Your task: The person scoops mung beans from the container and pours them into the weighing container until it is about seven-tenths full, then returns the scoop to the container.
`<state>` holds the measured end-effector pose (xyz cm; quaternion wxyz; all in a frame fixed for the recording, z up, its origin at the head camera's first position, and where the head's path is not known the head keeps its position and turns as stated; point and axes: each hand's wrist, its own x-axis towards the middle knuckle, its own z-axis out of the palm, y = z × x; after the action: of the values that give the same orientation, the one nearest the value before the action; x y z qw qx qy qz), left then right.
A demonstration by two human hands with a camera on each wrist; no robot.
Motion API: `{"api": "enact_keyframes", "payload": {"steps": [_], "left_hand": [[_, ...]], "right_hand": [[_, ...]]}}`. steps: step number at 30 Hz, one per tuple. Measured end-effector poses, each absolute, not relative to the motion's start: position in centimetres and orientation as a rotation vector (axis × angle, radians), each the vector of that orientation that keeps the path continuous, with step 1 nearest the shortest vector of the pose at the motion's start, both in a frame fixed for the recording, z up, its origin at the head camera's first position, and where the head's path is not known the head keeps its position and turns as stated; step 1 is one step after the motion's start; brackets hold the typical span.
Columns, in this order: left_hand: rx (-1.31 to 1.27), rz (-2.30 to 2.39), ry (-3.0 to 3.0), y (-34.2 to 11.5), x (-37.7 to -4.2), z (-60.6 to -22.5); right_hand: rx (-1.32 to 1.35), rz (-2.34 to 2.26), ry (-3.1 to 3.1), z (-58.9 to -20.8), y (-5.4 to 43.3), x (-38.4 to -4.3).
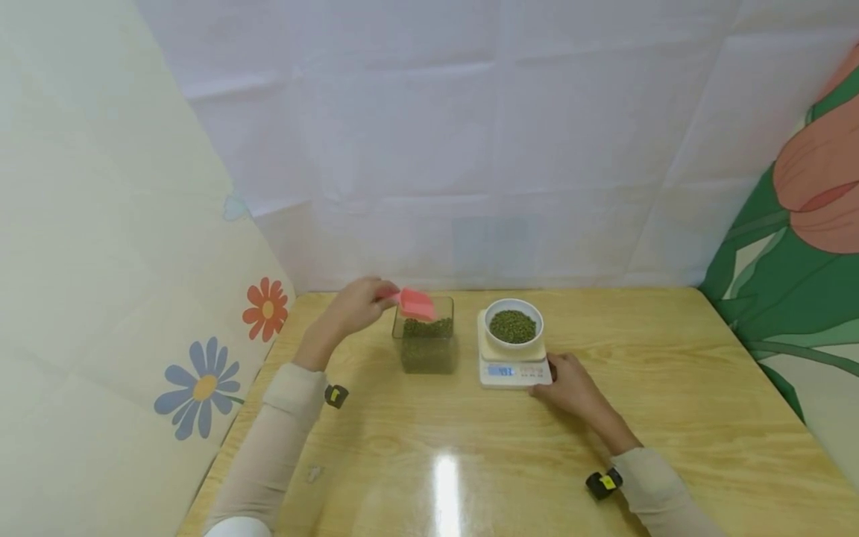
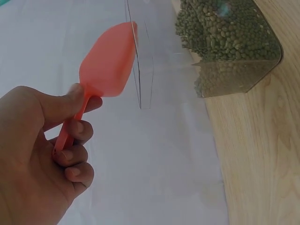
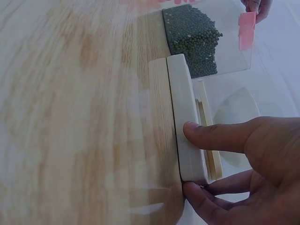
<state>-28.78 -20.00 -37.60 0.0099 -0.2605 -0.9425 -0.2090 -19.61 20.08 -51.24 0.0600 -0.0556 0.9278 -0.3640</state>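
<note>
My left hand (image 1: 362, 303) grips the handle of a pink scoop (image 1: 417, 305), which is tilted over the rim of a clear square container (image 1: 428, 358). Green mung beans (image 2: 229, 35) partly fill that container. In the left wrist view the scoop's rounded back faces the camera, so its inside is hidden. To the right stands a white kitchen scale (image 1: 492, 380) with its display lit, bearing a white bowl (image 1: 514, 345) of mung beans (image 1: 513, 327). My right hand (image 1: 570, 384) holds the scale's front right corner, thumb (image 3: 206, 136) on the front edge and fingers along the side.
Both objects stand on a wood-grain table (image 1: 523, 462), close to its back edge. A pale cloth (image 1: 470, 149) hangs behind it. Flower-printed panels (image 1: 201, 388) flank the table on the left and right. Dark wrist cameras (image 1: 604, 483) sit by both cuffs.
</note>
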Motion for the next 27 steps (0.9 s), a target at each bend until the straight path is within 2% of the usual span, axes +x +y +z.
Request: {"api": "enact_keyframes", "payload": {"steps": [27], "left_hand": [[-0.904,-0.341,-2.992,-18.8,-29.5,-40.3]], "right_hand": [[-0.197,-1.070,2.836,-50.8,20.0,-19.5]]}}
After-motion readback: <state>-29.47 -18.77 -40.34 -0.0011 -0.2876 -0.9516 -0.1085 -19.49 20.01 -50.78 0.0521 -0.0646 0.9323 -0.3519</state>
